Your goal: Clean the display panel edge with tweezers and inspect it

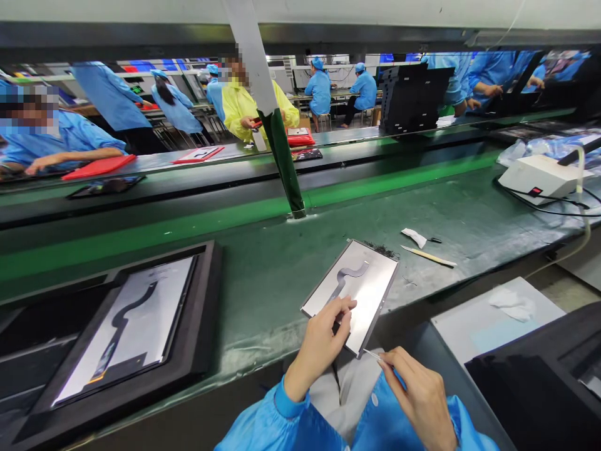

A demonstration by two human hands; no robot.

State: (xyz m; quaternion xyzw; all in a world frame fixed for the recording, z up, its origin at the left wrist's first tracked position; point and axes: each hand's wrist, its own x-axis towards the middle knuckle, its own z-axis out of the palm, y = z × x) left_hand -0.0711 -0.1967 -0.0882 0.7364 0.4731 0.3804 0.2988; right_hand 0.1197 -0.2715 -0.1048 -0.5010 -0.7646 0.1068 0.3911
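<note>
A display panel (370, 288) with a silvery back and a grey curved ribbon cable (350, 273) lies at the bench edge, its lower end reaching past the edge toward my lap. My left hand (323, 332) rests on the lower left of the panel, fingers bent with a gap between thumb and forefinger, gripping nothing that I can see. In my right hand (417, 388), thumb and fingers pinch thin metal tweezers (373, 355). Their tip meets the panel's bottom corner. A heap of black scraps (381, 250) lies at the panel's far end.
At left, a black foam tray (206, 300) holds a second panel (131, 326). A yellow-handled knife (429, 256) and a crumpled white wipe (414, 237) lie right of the panel. Farther right stands a white device (539, 175) with cables. A post (282, 156) rises ahead; co-workers sit beyond.
</note>
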